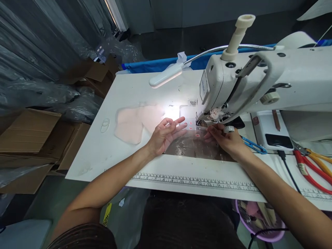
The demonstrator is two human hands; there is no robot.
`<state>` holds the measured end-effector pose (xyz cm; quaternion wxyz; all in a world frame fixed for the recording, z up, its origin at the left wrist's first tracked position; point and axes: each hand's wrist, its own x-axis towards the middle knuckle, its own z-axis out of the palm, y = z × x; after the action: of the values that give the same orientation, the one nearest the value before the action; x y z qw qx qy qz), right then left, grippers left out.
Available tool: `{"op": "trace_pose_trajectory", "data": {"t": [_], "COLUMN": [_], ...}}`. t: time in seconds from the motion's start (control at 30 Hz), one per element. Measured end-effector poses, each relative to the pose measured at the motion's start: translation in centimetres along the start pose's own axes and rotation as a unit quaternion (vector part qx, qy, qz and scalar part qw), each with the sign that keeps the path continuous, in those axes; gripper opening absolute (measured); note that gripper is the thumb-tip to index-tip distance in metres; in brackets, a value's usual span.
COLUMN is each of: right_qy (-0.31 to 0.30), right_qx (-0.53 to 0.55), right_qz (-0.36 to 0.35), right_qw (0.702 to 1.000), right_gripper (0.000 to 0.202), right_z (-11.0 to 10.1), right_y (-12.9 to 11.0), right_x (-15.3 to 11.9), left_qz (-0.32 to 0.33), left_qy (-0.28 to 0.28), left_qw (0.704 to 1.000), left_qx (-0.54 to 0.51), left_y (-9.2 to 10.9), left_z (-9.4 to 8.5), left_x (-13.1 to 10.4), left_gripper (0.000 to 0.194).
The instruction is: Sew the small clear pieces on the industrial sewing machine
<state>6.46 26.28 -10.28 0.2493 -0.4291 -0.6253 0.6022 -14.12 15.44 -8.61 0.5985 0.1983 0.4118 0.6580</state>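
My left hand [168, 135] rests over the left end of a sheer brownish piece of material [192, 148], palm turned partly up and fingers apart. Close beside the needle area of the white sewing machine [215, 79], my right hand [223, 136] has its thumb and fingers drawn together; whatever they pinch is too small to make out. The sheer piece lies flat in front of the presser foot [201, 122], with small red marks near its far edge. A pale pink cut piece [132, 124] lies flat to the left of my left hand.
A lit lamp [166, 75] on a bendy neck hangs over the white table [88, 155]. Rightward are a blue tool [254, 145], red-handled scissors [308, 169] and a white device [272, 129]. Cardboard boxes [33, 135] stand left; a purple basket [269, 238] sits below.
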Motion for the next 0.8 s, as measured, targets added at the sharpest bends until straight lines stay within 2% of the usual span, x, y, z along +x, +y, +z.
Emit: {"op": "trace_pose_trajectory", "data": {"t": [0.13,0.2,0.27,0.3,0.33,0.37,0.4,0.43,0.5,0.57,0.6,0.63,0.7,0.73,0.8], "right_qy": [0.020,0.022,0.023,0.022,0.020,0.015,0.006,-0.005,-0.014,-0.003,0.006,0.012,0.003,-0.008,-0.036], "right_qx": [-0.037,-0.105,-0.209,-0.258,-0.297,-0.326,-0.343,-0.352,-0.357,-0.342,-0.329,-0.313,-0.263,-0.227,-0.140], "right_qz": [-0.003,-0.025,-0.054,-0.061,-0.062,-0.056,-0.051,-0.049,-0.058,-0.073,-0.075,-0.073,-0.059,-0.049,-0.027], "right_qw": [0.999,0.994,0.976,0.964,0.953,0.944,0.938,0.935,0.932,0.937,0.941,0.947,0.963,0.973,0.989], "right_gripper": [0.052,0.044,0.040,0.040,0.043,0.048,0.054,0.057,0.051,0.038,0.032,0.025,0.020,0.022,0.030], "right_z": [0.2,-0.1,-0.6,-0.8,-1.0,-1.2,-1.3,-1.4,-1.6,-1.8,-1.9,-2.0,-2.0,-1.9,-1.3], "right_y": [0.4,0.5,0.4,0.2,0.0,-0.3,-0.5,-0.8,-1.1,-1.3,-1.3,-1.3,-1.2,-1.1,-1.2], "right_x": [0.1,0.1,0.0,-0.1,-0.2,-0.3,-0.4,-0.4,-0.5,-0.6,-0.6,-0.6,-0.7,-0.8,-1.1], "left_qz": [-0.004,0.002,0.062,0.116,0.178,0.239,0.284,0.307,0.301,0.269,0.259,0.254,0.257,0.255,0.232], "left_qy": [0.010,0.007,0.021,0.037,0.054,0.061,0.046,0.001,-0.148,-0.277,-0.309,-0.319,-0.304,-0.282,-0.214], "left_qw": [0.999,0.996,0.979,0.956,0.920,0.872,0.821,0.773,0.695,0.636,0.617,0.608,0.617,0.636,0.700], "left_qx": [0.033,0.090,0.194,0.265,0.344,0.422,0.493,0.555,0.635,0.668,0.676,0.681,0.679,0.672,0.641], "left_y": [-0.2,-0.2,0.1,0.3,0.5,0.7,0.9,1.0,0.9,0.4,0.1,-0.1,-0.2,-0.1,0.4], "left_z": [-0.2,-0.4,-0.8,-1.0,-1.1,-1.3,-1.4,-1.5,-1.4,-1.3,-1.2,-1.2,-1.0,-0.8,-0.6], "left_x": [0.2,0.4,0.5,0.5,0.5,0.5,0.4,0.4,0.2,0.1,0.0,-0.1,-0.4,-0.5,-1.0], "left_gripper": [0.021,0.020,0.022,0.024,0.026,0.025,0.022,0.020,0.023,0.035,0.042,0.048,0.052,0.052,0.047]}}
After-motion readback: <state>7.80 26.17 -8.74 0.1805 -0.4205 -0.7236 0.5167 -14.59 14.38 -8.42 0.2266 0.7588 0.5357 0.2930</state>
